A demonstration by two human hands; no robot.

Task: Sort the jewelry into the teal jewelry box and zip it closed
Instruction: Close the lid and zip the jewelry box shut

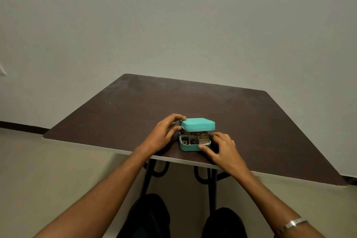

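A small teal jewelry box (188,148) stands near the front edge of the brown table (135,106). Its lid (199,124) hangs partly lowered over the base, leaving a gap at the front. Several pieces of jewelry (190,140) lie in the base's compartments; the front right compartment looks pale and bare. My left hand (164,134) holds the lid's left corner, index finger curled over its top and thumb under its edge. My right hand (222,147) rests against the base's right side, thumb pressed on the front right corner.
The table has dark metal legs (149,172) below its front edge. My knees in dark trousers (150,216) sit under the table. A metal bangle (294,223) is on my right wrist. A plain wall stands behind the table.
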